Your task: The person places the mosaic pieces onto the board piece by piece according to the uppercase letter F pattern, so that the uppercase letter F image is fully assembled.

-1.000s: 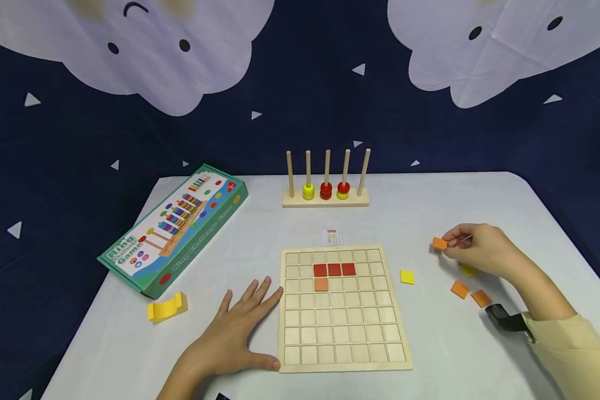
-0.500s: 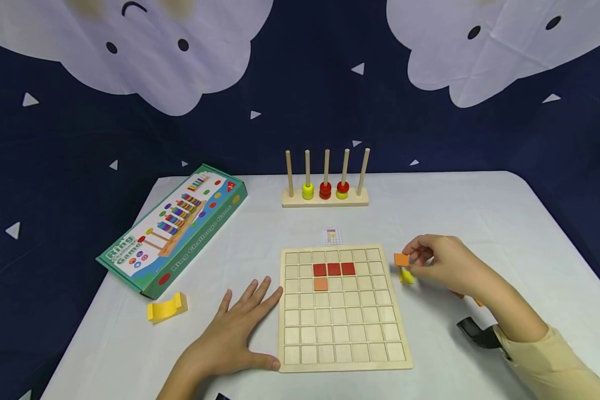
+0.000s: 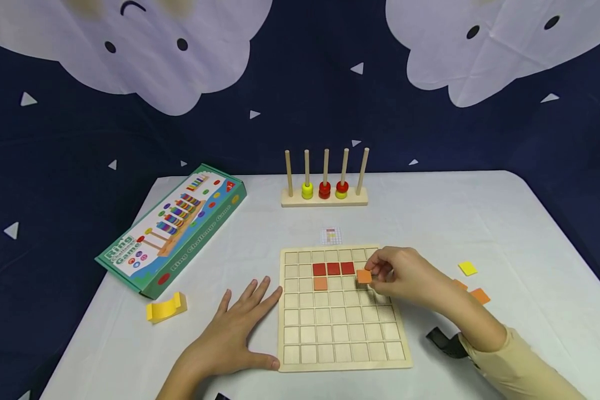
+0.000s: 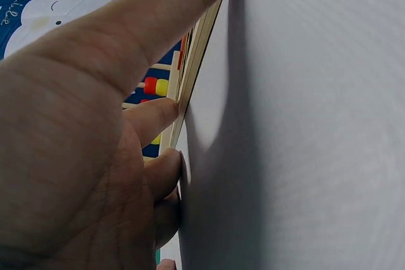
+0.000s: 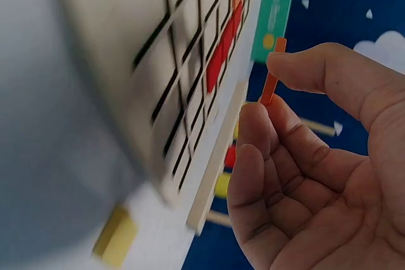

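Observation:
My right hand (image 3: 405,275) pinches an orange square tile (image 3: 364,276) between thumb and fingertips, above the right part of the wooden grid board (image 3: 330,368). In the right wrist view the pinched tile (image 5: 274,71) shows edge-on, clear of the board. Three red tiles (image 3: 333,269) lie in a row on the board, and one orange tile (image 3: 320,284) sits under the leftmost of them. With fingers spread, my left hand (image 3: 230,336) rests on the table, its thumb and index fingertip touching the board's left edge. The left wrist view shows those fingers (image 4: 155,118) along the edge.
Behind the board lies a small pattern card (image 3: 331,236), then a peg stand (image 3: 325,201) with red and yellow rings. A green game box (image 3: 175,228) and a yellow curved block (image 3: 166,308) are at left. Orange tiles (image 3: 480,296) and a yellow tile (image 3: 467,268) lie at right.
My right hand has carried the orange tile leftward from the right side of the table to over the board. My left hand has stayed in place.

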### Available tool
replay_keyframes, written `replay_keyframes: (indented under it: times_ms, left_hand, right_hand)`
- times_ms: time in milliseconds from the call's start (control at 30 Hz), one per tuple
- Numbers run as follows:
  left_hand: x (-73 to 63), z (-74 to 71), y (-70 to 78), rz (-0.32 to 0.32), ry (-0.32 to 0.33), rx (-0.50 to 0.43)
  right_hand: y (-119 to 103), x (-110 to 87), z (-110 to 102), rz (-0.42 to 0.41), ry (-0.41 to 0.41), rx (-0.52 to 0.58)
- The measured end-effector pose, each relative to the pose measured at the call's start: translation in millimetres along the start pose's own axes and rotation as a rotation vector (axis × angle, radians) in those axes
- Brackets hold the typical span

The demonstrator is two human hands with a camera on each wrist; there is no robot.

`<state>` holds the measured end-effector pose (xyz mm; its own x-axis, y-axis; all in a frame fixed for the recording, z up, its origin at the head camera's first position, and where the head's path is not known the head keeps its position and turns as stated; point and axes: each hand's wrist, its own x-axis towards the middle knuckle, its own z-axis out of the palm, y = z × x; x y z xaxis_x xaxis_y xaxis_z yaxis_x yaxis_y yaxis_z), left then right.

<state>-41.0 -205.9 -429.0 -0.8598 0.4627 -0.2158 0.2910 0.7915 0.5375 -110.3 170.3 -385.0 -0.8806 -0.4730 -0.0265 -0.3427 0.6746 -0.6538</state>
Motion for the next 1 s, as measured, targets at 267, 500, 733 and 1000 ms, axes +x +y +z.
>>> replay_keyframes:
  times_ms: [267, 500, 733, 1000]
  left_hand:
    - [1.2, 2.1, -1.0, -0.003, -0.002, -0.001]
    - [1.0, 1.7, -1.8, -0.001, -0.002, 0.003]
    - [1.0, 0.7, -0.9, 0.002, -0.006, -0.004]
    - [0.7, 0.4, -0.3, -0.003, -0.009, 0.000]
  right_hand:
    - [-15, 9.0, 23, -0.067, -0.035, -0.013]
    - [-26, 13.0, 37, -0.101, -0.068, -0.030]
    - [-31, 18.1, 46, -0.118, -0.110, -0.042]
    - [-35, 20.6, 54, -0.143, -0.106, -0.090]
